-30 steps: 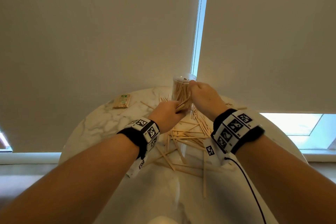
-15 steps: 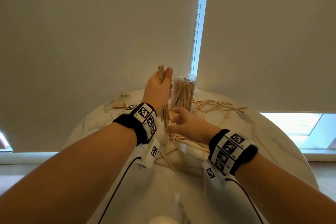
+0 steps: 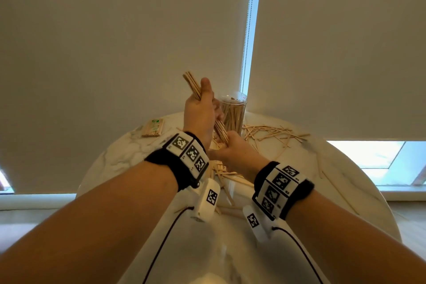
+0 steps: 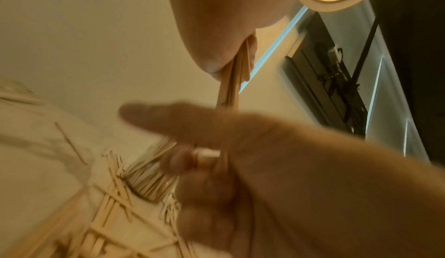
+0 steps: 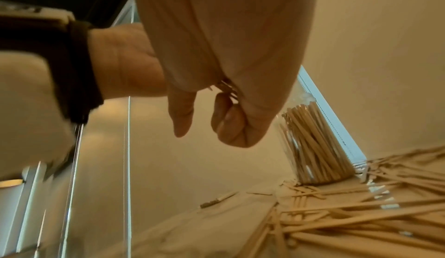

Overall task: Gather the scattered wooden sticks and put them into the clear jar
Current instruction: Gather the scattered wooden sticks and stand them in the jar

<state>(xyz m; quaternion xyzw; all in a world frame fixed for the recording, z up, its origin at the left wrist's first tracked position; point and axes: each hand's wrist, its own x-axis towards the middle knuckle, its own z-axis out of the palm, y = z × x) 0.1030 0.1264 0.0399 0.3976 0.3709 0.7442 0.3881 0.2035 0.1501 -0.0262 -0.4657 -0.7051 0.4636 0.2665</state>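
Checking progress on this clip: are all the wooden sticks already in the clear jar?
No: many loose sticks lie on the table beside the jar, and the left hand holds a bundle.

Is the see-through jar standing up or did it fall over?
Standing up. The clear jar sits upright on the marble table, its open mouth at the top, and the sticks inside stand on end.

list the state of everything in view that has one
clear jar: upright, lid off, crowded with sticks
bundle of sticks: raised off the table, gripped by both hands
left hand: grips the bundle's middle
right hand: holds its lower end
loose sticks: scattered on the table
stick packet: lying flat
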